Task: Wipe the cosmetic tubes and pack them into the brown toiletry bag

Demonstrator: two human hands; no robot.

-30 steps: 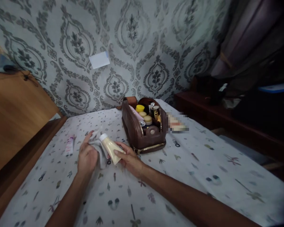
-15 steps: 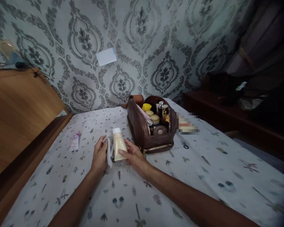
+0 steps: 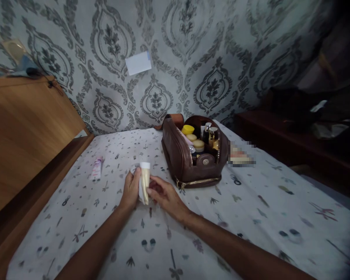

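Note:
A cream squeeze tube (image 3: 145,179) with a white cap stands upright between my hands, turned edge-on, cap at the top. My left hand (image 3: 131,188) is closed on a white cloth (image 3: 140,190), pressing it against the tube's left side with the thumb on top. My right hand (image 3: 166,197) pinches the tube's right side low down with thumb and fingers. Just right of my hands sits a brown toiletry bag (image 3: 177,155), unzipped. Inside it are a yellow-lidded container (image 3: 188,129), cream-lidded jars (image 3: 198,146) and small bottles (image 3: 213,136).
A pink and white tube (image 3: 97,168) lies on the patterned sheet (image 3: 111,249) at the left. A wooden panel (image 3: 32,128) borders the left side. A blurred-out flat item (image 3: 241,154) lies right of the bag. The papered wall (image 3: 175,77) stands behind.
The cream tube has turned from facing me broadside to edge-on. My left hand has brought the cloth onto its side. The whole view has shifted slightly.

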